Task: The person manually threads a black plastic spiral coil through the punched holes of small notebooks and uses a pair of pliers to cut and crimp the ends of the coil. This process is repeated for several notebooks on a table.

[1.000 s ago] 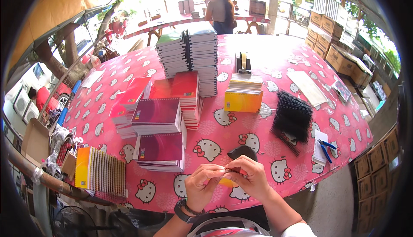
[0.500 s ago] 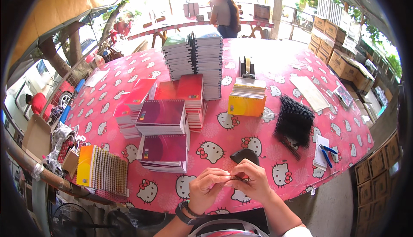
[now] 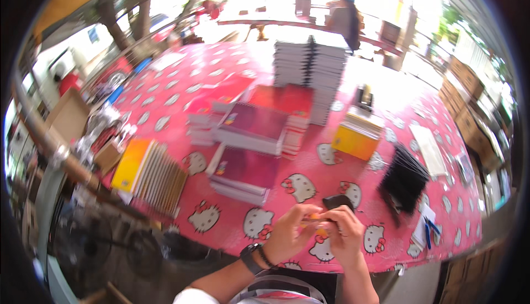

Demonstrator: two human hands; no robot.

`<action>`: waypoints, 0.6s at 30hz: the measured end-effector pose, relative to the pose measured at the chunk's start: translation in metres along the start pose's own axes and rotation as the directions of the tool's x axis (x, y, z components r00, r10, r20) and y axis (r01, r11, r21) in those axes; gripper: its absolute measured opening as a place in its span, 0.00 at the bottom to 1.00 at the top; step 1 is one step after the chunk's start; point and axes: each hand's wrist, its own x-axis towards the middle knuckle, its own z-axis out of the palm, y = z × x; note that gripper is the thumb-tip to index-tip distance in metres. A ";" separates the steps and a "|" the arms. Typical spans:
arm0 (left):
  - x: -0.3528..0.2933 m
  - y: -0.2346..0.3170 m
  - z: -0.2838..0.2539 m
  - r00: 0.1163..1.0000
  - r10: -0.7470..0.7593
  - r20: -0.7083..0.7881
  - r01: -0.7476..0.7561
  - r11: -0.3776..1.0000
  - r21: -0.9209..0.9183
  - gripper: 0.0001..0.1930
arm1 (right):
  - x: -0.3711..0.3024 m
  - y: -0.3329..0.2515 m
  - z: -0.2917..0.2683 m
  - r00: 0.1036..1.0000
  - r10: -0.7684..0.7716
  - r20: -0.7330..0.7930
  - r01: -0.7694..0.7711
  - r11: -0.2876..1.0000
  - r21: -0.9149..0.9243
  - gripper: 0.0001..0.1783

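Observation:
My left hand (image 3: 295, 229) and my right hand (image 3: 343, 232) meet over the near edge of the table, fingers and thumbs pinched together. Between them is what looks like an orange-covered spiral notebook (image 3: 315, 217), seen edge-on and mostly hidden by fingers. Just beyond the hands lies a dark, flat object (image 3: 338, 201) whose kind I cannot make out. To the right sits a heap of black binding coils (image 3: 406, 178). Blue-handled pliers (image 3: 430, 232) rest on a small white pad (image 3: 420, 228).
Purple notebooks (image 3: 244, 172), red ones (image 3: 292, 101) and a tall white-paged stack (image 3: 292, 64) occupy the middle. Yellow notebooks stand at left (image 3: 132, 166) and right (image 3: 356, 138), with a tape dispenser (image 3: 364, 97) behind. Cartons (image 3: 469, 78) line the right; a person (image 3: 345, 20) is beyond.
The view has swung left, so the table and its things appear shifted to the right. Both hands still pinch together, and an orange surface now shows between the fingers.

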 end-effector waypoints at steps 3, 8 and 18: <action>0.001 -0.001 -0.003 0.984 0.164 -0.066 -0.144 0.962 0.232 0.19 | -0.003 -0.007 0.003 0.996 0.038 -0.080 -0.033 0.998 0.063 0.08; -0.009 0.013 -0.012 0.952 0.020 -0.304 -0.022 1.000 -0.006 0.20 | -0.006 -0.010 0.015 0.904 0.345 -0.254 -0.112 0.762 0.637 0.18; 0.006 0.066 -0.266 0.666 0.287 -0.688 0.253 0.782 0.570 0.15 | -0.012 0.019 -0.001 0.957 0.278 -0.083 -0.220 0.883 0.414 0.20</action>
